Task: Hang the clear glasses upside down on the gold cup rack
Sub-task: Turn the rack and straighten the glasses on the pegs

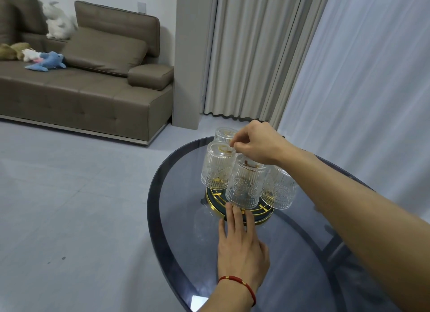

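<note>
1. Nearest to us, our left hand (242, 244) lies flat and open on the glass table (176, 218), palm down, gripping nothing; a red cord bracelet (239, 282) circles its wrist.
2. The fingertips (236, 212) of that hand reach the round base (256, 215) of the gold cup rack, a dark disc edged and lined in gold, and touch or nearly touch its near rim; we cannot tell which.
3. Just above those fingertips hangs the nearest clear glass (245, 186), ribbed, mouth down and tilted toward us on a rack arm.
4. To its right a second glass (278, 190) hangs upside down as well, leaning outward to the right, partly hidden by our right forearm.
5. To the left a third glass (217, 166) hangs inverted, a gold tip of the rack showing through its bottom.
6. Farther back a fourth glass (224, 134) sits inverted on the far side of the rack, mostly hidden behind the third.
7. Our right hand (256, 141) comes in over the tops of the glasses, fingers curled and pinched together at the middle of the rack; what they pinch we cannot tell.
8. Beyond the table, a brown sofa (93, 90) carries a blue plush toy (47, 62) and a white plush toy (58, 20).
9. Pale curtains (256, 50) hang behind the table at the far right.
</note>
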